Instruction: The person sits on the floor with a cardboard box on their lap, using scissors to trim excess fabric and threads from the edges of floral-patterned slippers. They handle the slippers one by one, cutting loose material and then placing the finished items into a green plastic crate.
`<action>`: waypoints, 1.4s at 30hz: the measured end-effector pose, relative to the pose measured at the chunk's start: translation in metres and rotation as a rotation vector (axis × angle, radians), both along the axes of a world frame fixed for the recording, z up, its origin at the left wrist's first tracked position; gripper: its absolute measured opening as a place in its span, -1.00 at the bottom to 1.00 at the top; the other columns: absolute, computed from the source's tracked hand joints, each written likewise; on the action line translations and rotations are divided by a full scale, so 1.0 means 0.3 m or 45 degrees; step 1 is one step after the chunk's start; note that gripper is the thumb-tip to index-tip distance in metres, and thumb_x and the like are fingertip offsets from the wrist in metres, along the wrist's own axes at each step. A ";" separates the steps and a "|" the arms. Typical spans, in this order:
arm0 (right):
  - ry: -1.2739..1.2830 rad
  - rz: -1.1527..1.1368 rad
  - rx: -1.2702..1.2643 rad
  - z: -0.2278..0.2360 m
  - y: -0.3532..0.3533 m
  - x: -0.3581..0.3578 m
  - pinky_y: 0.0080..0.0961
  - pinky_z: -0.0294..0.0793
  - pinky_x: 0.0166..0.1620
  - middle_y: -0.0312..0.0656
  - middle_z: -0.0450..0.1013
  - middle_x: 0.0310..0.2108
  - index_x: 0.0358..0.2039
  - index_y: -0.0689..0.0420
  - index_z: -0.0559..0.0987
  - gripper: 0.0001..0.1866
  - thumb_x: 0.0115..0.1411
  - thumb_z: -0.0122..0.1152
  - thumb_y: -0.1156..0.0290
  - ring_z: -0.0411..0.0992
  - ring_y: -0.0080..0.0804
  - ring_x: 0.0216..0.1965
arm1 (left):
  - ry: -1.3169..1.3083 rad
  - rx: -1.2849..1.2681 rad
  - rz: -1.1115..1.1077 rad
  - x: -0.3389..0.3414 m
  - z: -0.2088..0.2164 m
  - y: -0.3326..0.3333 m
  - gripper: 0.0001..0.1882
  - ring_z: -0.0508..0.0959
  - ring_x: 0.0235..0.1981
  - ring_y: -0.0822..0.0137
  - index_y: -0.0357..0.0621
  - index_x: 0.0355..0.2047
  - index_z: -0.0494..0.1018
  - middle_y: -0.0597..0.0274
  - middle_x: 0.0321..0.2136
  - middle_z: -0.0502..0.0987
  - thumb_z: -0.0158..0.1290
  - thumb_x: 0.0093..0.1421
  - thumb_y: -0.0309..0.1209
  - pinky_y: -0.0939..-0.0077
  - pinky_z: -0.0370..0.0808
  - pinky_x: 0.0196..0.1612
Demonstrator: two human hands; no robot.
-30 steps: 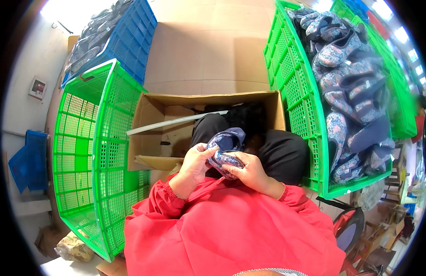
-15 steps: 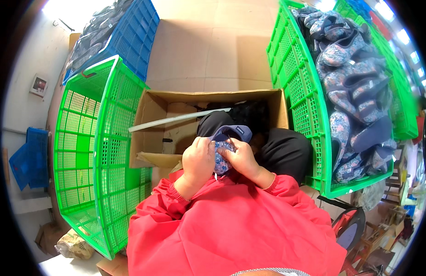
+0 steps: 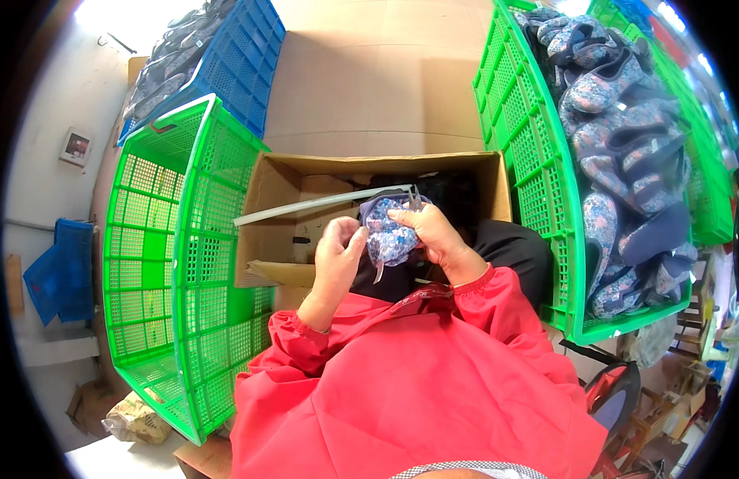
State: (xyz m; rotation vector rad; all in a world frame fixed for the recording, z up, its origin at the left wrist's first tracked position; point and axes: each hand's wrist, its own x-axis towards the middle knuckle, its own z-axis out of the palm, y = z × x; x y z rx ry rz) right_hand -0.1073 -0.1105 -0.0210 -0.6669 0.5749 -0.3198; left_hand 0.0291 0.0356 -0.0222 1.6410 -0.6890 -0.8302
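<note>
Over an open cardboard box [image 3: 282, 188], a floral shoe upper [image 3: 389, 235] pinched between both hands; left hand [image 3: 337, 255] closed on its left edge, right hand [image 3: 433, 235] closed on its top, small metal snips [image 3: 415, 197] poking up by the fingers. Empty green crate [image 3: 178, 263] at left, tilted. Green crate [image 3: 545, 184] at right, heaped with floral shoes [image 3: 625, 152]. Blue crate [image 3: 226, 68] behind. Red sleeves [image 3: 433, 383] below
</note>
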 end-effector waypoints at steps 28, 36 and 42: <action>0.444 -0.570 -1.233 -0.116 0.119 0.071 -0.55 0.40 -0.38 -0.30 0.46 -0.56 -0.36 0.26 0.56 -0.80 0.24 0.31 0.37 0.35 -0.60 -0.51 | 0.540 -0.112 0.364 -0.070 -0.018 0.069 -0.86 0.45 -0.49 0.52 -0.15 -0.35 0.42 0.33 -0.43 0.50 0.17 0.20 -0.60 0.64 0.37 -0.45; 0.392 -0.513 -1.214 -0.122 0.132 0.056 -0.39 0.43 -0.35 -0.05 0.48 -0.53 -0.33 0.27 0.53 -0.78 0.32 0.14 0.34 0.47 -0.23 -0.49 | -1.126 -0.113 0.256 -0.062 -0.028 0.051 -0.76 0.38 -0.53 0.13 -0.16 -0.47 0.33 0.15 -0.53 0.32 0.15 -0.09 -0.65 0.29 0.35 -0.44; -0.001 -0.323 -0.883 -0.127 0.190 0.005 -0.66 0.34 -0.34 -0.38 0.40 -0.42 -0.07 0.20 0.49 -0.72 0.39 0.11 0.25 0.30 -0.68 -0.45 | -1.408 0.017 0.136 0.043 0.023 0.052 -0.78 0.43 -0.43 -0.01 -0.16 -0.46 0.32 0.09 -0.49 0.38 0.15 -0.09 -0.60 0.15 0.38 -0.33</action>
